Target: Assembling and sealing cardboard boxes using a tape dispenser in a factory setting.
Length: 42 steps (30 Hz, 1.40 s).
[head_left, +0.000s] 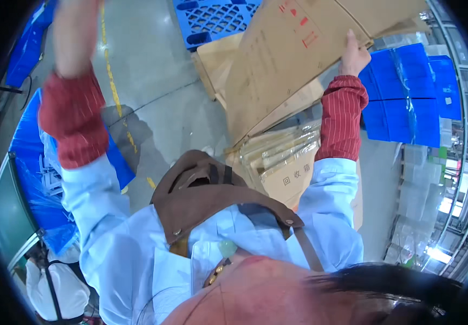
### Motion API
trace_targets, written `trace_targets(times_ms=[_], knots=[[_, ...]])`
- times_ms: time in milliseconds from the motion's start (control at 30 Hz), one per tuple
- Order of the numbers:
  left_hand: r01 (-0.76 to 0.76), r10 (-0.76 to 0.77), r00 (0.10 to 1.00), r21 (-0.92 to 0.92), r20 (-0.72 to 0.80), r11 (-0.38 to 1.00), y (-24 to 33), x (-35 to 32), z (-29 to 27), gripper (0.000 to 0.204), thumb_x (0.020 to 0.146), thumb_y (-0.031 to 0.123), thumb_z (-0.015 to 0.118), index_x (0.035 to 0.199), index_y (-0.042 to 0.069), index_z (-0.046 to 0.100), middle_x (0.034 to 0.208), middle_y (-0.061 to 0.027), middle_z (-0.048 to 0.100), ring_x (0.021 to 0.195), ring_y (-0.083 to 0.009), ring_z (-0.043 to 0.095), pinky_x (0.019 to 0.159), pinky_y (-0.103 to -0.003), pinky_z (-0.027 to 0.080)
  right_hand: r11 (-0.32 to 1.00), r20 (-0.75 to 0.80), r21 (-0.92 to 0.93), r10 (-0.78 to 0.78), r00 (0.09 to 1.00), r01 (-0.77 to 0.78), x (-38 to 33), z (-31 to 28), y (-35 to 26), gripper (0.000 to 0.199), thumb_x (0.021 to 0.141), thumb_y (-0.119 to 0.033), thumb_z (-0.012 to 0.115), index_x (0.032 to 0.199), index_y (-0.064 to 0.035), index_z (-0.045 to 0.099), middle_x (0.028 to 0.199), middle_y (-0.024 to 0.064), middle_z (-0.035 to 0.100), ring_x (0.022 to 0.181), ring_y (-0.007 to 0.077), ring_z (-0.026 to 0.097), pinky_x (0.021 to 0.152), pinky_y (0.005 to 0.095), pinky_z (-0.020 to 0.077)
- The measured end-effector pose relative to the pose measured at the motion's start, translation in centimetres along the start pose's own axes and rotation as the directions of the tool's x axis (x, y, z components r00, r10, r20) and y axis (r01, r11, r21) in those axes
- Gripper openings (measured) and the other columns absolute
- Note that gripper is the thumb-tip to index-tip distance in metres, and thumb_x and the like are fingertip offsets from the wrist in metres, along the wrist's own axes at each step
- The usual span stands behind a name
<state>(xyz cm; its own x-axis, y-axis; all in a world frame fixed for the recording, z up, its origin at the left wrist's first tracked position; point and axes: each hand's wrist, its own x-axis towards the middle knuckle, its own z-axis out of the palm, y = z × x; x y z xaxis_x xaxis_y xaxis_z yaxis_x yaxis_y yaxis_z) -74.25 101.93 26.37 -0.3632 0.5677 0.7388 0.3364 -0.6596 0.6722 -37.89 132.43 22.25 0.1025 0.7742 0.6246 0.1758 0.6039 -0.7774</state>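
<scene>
A large brown flattened cardboard box (277,70) with red printed marks tilts up in front of me. My right hand (356,54) grips its right edge, one digit lying along the board and the rest curled at the edge. Raised at the upper left, my left hand (76,40) is smeared by motion and cut off by the top of the view, so its fingers cannot be made out. It is apart from the cardboard. Under the held box, a stack of flattened cartons (293,173) with clear tape on them lies low by my right forearm.
A blue plastic pallet (212,19) lies on the grey floor beyond the cardboard. Stacked blue bins (402,97) stand at the right. More blue sheeting (44,179) and a dark green panel (9,206) are at the left. Another person (55,290) is at the lower left.
</scene>
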Motion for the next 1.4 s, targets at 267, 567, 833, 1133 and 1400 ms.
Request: trace_targets(times_ms=[267, 567, 833, 1133, 1400], knots=[[0.88, -0.879, 0.427, 0.323, -0.214, 0.349, -20.0, -44.3, -6.7, 0.054, 0.085, 0.045, 0.036, 0.107, -0.002, 0.051, 0.11, -0.0239, 0.049, 0.108, -0.0325, 0.044, 0.092, -0.037, 0.031, 0.903, 0.028, 0.309, 0.304, 0.952, -0.297, -2.4, -0.4, -10.4, 0.024, 0.079, -0.01, 0.052, 0.095, 0.0073, 0.053, 0.094, 0.0147, 0.058, 0.079, 0.0266, 0.059, 0.07, 0.0344, 0.0495], [0.786, -0.859, -0.487, -0.509, -0.16, -0.351, -37.2, -70.0, 7.7, 0.067, 0.08, 0.058, 0.033, 0.113, 0.001, 0.048, 0.11, -0.0165, 0.053, 0.098, -0.031, 0.051, 0.086, -0.041, 0.038, 0.932, 0.127, 0.182, 0.294, 0.947, -0.313, -2.7, -3.1, -12.2, 0.03, 0.084, -0.016, 0.043, 0.107, 0.002, 0.048, 0.106, 0.0148, 0.053, 0.095, 0.0274, 0.053, 0.081, 0.0372, 0.0444], [0.485, -0.958, -0.211, -0.83, 0.193, -0.274, -29.2, -64.3, 24.2, 0.062, 0.081, 0.055, 0.038, 0.114, 0.003, 0.048, 0.109, -0.0132, 0.053, 0.096, -0.0289, 0.052, 0.085, -0.042, 0.039, 0.927, 0.197, 0.205, 0.274, 0.941, -0.313, -2.2, -8.3, -15.4, 0.035, 0.086, -0.023, 0.039, 0.111, -0.0001, 0.047, 0.11, 0.0131, 0.051, 0.099, 0.0271, 0.05, 0.084, 0.0391, 0.0416], [0.653, -0.938, 0.305, -0.681, -0.165, 0.332, -23.1, -43.0, -3.1, 0.03, 0.079, 0.027, 0.054, 0.097, 0.002, 0.056, 0.086, -0.0061, 0.059, 0.075, -0.0165, 0.057, 0.068, -0.03, 0.046, 0.921, -0.048, 0.27, 0.303, 0.952, -0.28, -1.5, -10.6, -3.2, 0.041, 0.084, -0.025, 0.04, 0.116, 0.001, 0.042, 0.112, 0.0163, 0.048, 0.098, 0.0292, 0.051, 0.084, 0.0407, 0.0419], [0.755, -0.618, 0.575, 0.057, -0.536, 0.653, 1.7, -24.5, -15.4, 0.024, 0.077, 0.019, 0.05, 0.089, 0.0, 0.057, 0.083, -0.0063, 0.059, 0.074, -0.0128, 0.054, 0.068, -0.026, 0.043, 0.39, 0.337, 0.477, 0.746, 0.574, -0.787, -11.6, -5.1, 21.1, 0.044, 0.078, -0.03, 0.04, 0.114, -0.0043, 0.044, 0.108, 0.012, 0.051, 0.098, 0.0278, 0.05, 0.084, 0.0422, 0.0404]])
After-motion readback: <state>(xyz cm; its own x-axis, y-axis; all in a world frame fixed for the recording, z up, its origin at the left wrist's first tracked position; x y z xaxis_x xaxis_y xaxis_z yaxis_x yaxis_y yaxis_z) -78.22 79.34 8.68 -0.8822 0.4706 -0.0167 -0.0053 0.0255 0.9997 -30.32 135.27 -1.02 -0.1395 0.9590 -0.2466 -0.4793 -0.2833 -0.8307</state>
